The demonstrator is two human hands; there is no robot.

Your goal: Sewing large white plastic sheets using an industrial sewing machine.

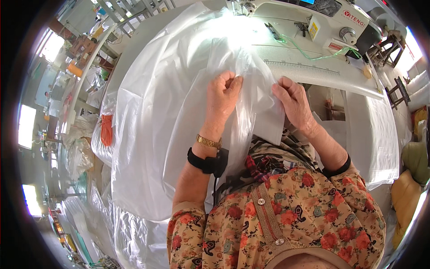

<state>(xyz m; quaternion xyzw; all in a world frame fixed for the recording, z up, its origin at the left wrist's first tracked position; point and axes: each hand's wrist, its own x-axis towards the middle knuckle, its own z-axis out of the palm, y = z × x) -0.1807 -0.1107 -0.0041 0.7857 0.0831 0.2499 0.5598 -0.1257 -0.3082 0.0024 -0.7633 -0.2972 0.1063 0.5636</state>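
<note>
A large sheet of translucent white plastic (156,116) spreads over the sewing table and hangs down toward my lap. My left hand (224,89) pinches a fold of it near the middle, thumb against curled fingers. To the right, my right hand (293,101) grips another part of the sheet between thumb and fingers, near the table's front edge. Between the hands the plastic runs in bunched folds. Its far end lies under the bright lamp by the head of the sewing machine (247,9), where glare hides the needle area.
Thread snips (274,32) and a green cord (309,54) lie on the table beside the machine. A ruler scale (304,67) runs along the tabletop. Stacked white sheets (374,134) hang at the right. An orange bundle (106,130) rests on plastic at the left.
</note>
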